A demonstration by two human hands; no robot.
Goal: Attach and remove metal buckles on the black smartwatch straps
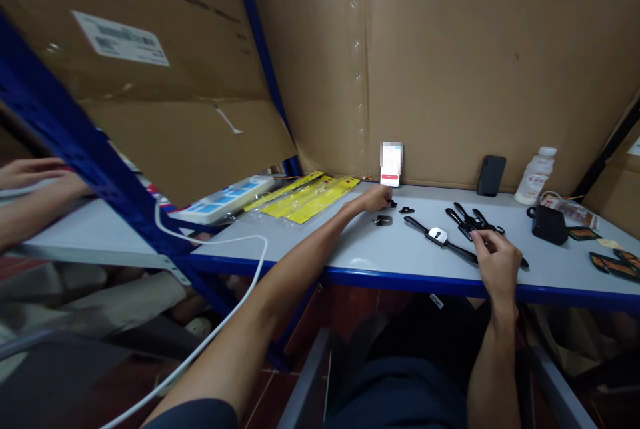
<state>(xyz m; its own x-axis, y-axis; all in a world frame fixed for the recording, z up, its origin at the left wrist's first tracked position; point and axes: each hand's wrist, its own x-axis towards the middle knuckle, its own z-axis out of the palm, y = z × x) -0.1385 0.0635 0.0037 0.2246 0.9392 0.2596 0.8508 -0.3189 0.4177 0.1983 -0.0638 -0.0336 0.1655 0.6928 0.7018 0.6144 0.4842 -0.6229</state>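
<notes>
My left hand [376,198] reaches to the back of the table, its fingers closed at a small black metal part [393,204]. Just right of it lies another small black part [407,210], and in front a small dark plate [384,221]. A spokeshave [438,236] with two black handles and a silver blade lies at the middle front. My right hand [499,259] is by its right handle, thumb and fingers pressed together; what they hold, if anything, is hidden. Behind that hand are several more black spokeshave bodies [467,221], partly covered.
A lit phone [391,166] leans against the cardboard wall. Yellow packages [313,199] and a power strip [233,198] lie left. To the right are a dark phone [491,176], a bottle [536,176] and a black case [549,224]. A white cable [263,249] crosses the table edge. Another person's hands [45,182] appear far left.
</notes>
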